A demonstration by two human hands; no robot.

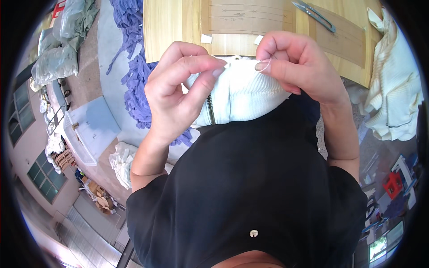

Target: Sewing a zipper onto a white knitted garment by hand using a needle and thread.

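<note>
A white ribbed knit garment (257, 100) with a metal zipper (211, 109) lies in front of my body, against the near edge of the wooden table. Above its left part, my left hand (178, 82) is closed in a pinch, thumb against index finger; what sits between the tips is too small to make out. My right hand (299, 64) is closed too, over the garment's right side. A thin loop of white thread (270, 67) curves around its thumb tip, pinched in the fingers. Both hands are raised at about the same height, a short gap between them.
On the wooden table (174, 27) lie brown paper patterns (250, 18) and a pair of thread snips (315, 15). Purple fabric pieces (136, 89) are heaped to the left. Another white knit garment (395, 89) hangs at the right. Plastic-wrapped bundles (56, 62) stand far left.
</note>
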